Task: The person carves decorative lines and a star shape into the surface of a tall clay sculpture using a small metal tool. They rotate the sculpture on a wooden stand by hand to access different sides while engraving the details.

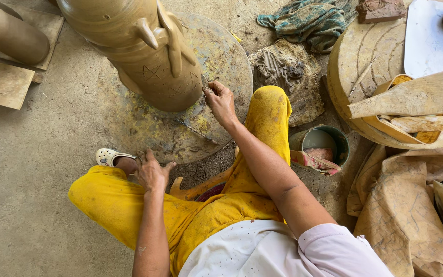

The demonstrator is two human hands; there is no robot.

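Bucket (320, 144), rags (303, 20), wooden disc (355, 66) crowd right. Clay vessel (144, 56) upright, axis vertical, on turntable (221, 56) centre. Right hand (220, 101) pinches small tool (204, 81) against vessel's base; left hand (151, 173) rests empty at near edge.

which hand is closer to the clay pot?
Right. The right hand is at the lower side of the clay pot, holding a small tool against it. The left hand rests low on the person's leg, by the white shoe.
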